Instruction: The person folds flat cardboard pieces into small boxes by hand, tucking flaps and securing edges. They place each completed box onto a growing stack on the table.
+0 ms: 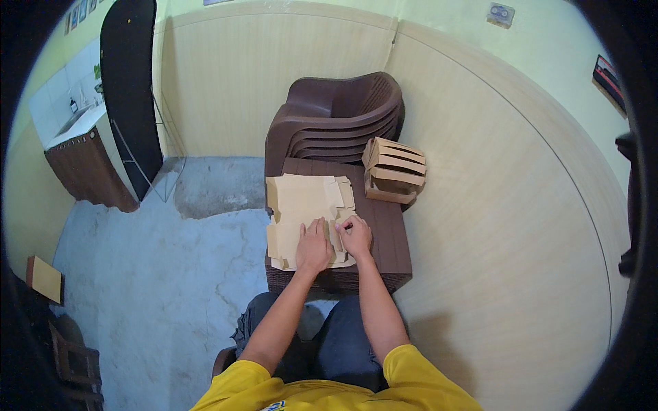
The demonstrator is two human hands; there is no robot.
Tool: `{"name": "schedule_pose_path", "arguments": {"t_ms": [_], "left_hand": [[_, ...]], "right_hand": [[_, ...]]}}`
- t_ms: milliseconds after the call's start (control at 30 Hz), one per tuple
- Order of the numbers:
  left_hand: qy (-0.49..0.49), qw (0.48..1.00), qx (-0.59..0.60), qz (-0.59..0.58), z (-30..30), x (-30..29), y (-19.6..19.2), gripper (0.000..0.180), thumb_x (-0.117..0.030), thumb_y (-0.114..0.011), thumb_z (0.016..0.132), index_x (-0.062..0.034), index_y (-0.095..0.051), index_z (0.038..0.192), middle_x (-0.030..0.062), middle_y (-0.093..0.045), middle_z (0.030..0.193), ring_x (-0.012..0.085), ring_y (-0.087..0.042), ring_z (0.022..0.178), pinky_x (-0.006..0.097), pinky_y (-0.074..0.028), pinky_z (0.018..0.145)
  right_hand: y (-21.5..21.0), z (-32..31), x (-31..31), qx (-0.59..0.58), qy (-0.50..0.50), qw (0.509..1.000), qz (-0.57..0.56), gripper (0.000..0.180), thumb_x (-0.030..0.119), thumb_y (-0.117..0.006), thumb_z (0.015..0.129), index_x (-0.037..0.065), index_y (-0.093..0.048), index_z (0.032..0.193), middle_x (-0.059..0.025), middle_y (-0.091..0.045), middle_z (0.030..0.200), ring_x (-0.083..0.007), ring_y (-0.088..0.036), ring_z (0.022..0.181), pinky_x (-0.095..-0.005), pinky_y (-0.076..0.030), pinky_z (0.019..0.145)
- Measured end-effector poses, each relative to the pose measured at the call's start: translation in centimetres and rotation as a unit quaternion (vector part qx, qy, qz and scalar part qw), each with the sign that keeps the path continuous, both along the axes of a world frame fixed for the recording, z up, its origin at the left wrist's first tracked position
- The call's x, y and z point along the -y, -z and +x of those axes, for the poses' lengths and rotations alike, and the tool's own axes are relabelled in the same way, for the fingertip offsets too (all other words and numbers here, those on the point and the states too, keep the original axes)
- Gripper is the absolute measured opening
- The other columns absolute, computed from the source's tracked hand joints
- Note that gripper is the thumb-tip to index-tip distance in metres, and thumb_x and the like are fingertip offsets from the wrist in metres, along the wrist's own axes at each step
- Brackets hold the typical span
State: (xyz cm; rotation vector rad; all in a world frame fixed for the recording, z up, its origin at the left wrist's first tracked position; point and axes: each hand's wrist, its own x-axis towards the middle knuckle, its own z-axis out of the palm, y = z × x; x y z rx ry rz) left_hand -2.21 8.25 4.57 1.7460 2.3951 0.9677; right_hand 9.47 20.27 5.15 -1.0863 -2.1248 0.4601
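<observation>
Both hands [334,241] flat on thin cardboard blank [301,205].

Both forearms coming up from the lower edge, bare below yellow sleeves, left hand [313,246] lying flat with palm down and fingers stretched forward, right hand [356,236] close beside it, fingers bent, fingertips pinched together, wrists nearly parallel

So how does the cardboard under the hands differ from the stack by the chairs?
The flat cardboard sheets lie unfolded and spread out under both hands; the folded cardboard boxes are assembled, piled up and untouched. The sheets look paler, the boxes browner. Both rest on the brown wicker table.
</observation>
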Motion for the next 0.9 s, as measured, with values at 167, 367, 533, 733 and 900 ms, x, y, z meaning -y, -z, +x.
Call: {"name": "schedule_pose_path", "arguments": {"t_ms": [167,367,533,733,900], "left_hand": [[0.032,0.999,-0.022,-0.031,0.1,0.6,-1.4,0.067,-0.047,-0.060,0.100,-0.0018,-0.060,0.149,0.0198,-0.058,0.152,0.0332,-0.044,0.153,0.058,-0.022,0.133],[0.063,0.986,-0.076,-0.133,-0.5,2.4,-5.8,0.085,-0.070,-0.072,0.085,-0.0032,-0.067,0.138,0.0146,-0.062,0.145,0.0325,-0.051,0.147,0.061,-0.021,0.132],[0.112,0.963,-0.050,-0.239,-2.8,3.3,-7.1,0.063,-0.048,-0.081,0.083,-0.0103,-0.070,0.132,0.0085,-0.065,0.141,0.0286,-0.058,0.141,0.065,-0.017,0.133],[0.151,0.952,-0.092,-0.251,-6.4,4.5,-6.1,0.030,-0.005,-0.071,0.086,-0.0126,-0.070,0.116,0.0066,-0.065,0.142,0.0233,-0.056,0.146,0.066,-0.012,0.134],[-0.014,0.986,-0.164,0.003,-8.1,4.1,-6.0,0.049,0.005,-0.065,0.083,-0.0106,-0.070,0.129,0.0131,-0.062,0.145,0.0297,-0.050,0.150,0.064,-0.014,0.134]], "right_hand": [[2.2,0.1,-1.7,-0.155,0.001,0.979,-0.136,0.018,0.022,-0.072,0.102,0.004,-0.072,0.102,-0.0099,-0.076,0.093,-0.0222,-0.072,0.084,-0.0366,-0.056,0.079],[3.1,0.9,-3.3,-0.309,0.114,0.933,-0.142,0.016,0.017,-0.068,0.105,0.002,-0.071,0.110,-0.0093,-0.076,0.094,-0.0190,-0.072,0.088,-0.0338,-0.057,0.084],[-0.6,3.3,-1.8,-0.146,0.135,0.979,-0.037,0.027,0.007,-0.064,0.096,0.007,-0.073,0.122,-0.0137,-0.072,0.127,-0.0335,-0.060,0.130,-0.0476,-0.045,0.112],[-3.6,5.5,1.0,0.122,-0.046,0.988,0.087,0.045,0.010,-0.061,0.092,0.014,-0.072,0.135,-0.0064,-0.069,0.144,-0.0325,-0.046,0.151,-0.0612,-0.030,0.126],[-4.3,6.4,4.6,0.244,-0.055,0.968,-0.012,0.042,0.012,-0.061,0.092,0.013,-0.073,0.132,-0.0072,-0.070,0.142,-0.0327,-0.052,0.147,-0.0656,-0.022,0.130]]}}
